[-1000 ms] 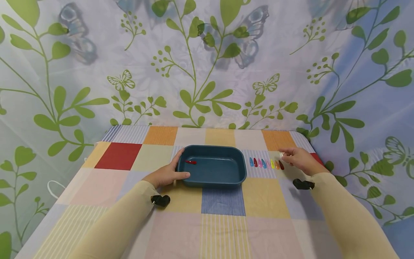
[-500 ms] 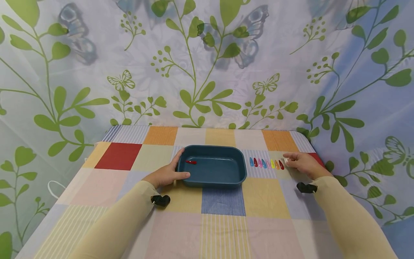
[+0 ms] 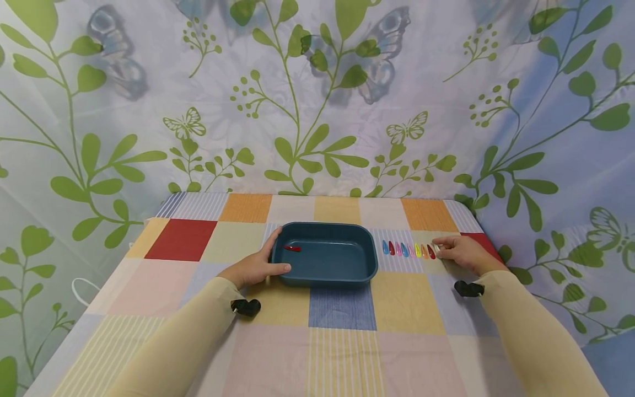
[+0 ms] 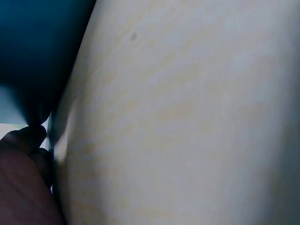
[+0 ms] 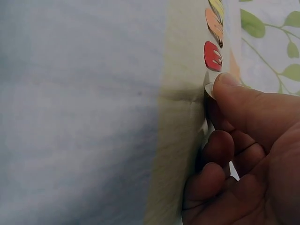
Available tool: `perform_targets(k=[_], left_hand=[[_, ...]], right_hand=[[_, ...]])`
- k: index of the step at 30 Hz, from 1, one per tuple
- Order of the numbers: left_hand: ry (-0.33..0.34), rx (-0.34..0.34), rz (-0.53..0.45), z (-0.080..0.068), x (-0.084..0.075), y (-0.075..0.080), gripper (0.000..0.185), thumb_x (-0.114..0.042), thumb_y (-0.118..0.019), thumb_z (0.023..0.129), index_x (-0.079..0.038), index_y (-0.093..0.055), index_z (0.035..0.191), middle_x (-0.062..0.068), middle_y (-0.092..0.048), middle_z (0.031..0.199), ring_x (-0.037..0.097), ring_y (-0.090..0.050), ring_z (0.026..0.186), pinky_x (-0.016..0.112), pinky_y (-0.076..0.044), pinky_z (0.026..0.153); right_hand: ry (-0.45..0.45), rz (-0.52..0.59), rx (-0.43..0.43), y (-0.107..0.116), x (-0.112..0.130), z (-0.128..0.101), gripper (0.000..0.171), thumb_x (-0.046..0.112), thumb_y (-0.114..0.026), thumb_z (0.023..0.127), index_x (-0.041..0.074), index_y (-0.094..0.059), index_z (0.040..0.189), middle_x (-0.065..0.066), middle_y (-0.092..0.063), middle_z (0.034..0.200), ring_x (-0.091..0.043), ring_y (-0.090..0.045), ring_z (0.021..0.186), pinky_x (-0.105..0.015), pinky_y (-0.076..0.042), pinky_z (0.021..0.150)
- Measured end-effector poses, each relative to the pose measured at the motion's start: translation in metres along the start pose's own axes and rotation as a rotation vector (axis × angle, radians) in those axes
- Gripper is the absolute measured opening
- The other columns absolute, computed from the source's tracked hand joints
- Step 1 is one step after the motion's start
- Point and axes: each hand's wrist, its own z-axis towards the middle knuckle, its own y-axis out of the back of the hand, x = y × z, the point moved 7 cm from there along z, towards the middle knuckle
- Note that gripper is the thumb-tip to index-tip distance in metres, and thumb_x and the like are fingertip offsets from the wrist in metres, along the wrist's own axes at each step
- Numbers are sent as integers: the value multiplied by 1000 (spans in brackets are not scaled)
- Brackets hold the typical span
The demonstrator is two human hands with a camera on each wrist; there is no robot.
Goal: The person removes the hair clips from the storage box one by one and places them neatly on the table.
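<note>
In the head view my left hand (image 3: 253, 268) holds the left end of a dark teal rectangular tray (image 3: 324, 283), thumb over the rim and fingers along the outer side. One red snap hair clip (image 3: 292, 248) lies inside the tray, near its left wall. My right hand (image 3: 463, 253) pinches a small whitish clip (image 5: 209, 89) between thumb and index finger, at the right end of a row of clips. Most of that clip is hidden by the fingers. Beside it lies a red hair clip (image 5: 213, 56), then an orange one (image 5: 214, 26).
Right of the tray, several coloured hair clips stand side by side in a row, among them a blue clip (image 3: 385, 247) and a yellow clip (image 3: 418, 251). A patchwork cloth (image 3: 342, 358) covers the table. A leaf-patterned curtain (image 3: 307, 82) hangs behind. A white cable (image 3: 81, 289) loops at left.
My right hand has drawn back right, then moved slightly left with the whitish clip, closer to the red clip at the row's end. The left hand and tray have stayed put.
</note>
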Motion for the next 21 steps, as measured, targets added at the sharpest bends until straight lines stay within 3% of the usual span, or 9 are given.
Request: perform_targets(k=[11,21], left_hand=[[5,1,-7,-1,0,0,110,-50,-76,93,-51,7,165,6,-4,178,38,-15,161,67,-21,126],[3,0,-8,0,1,0,110,-50,-76,93,-51,7,166,6,-3,178,37,-14,161,67,-21,126]], right_hand=[[-1,9,2,-1,0,-1,55,22,-75,98,-3,-59,144,-7,-63,102,-25,-53,96,-28,-46,75],[-8,16,16,-2,-3,0,57,24,-74,99,-3,-58,146,-10,-64,109,-29,-52,105,-30,-46,82]])
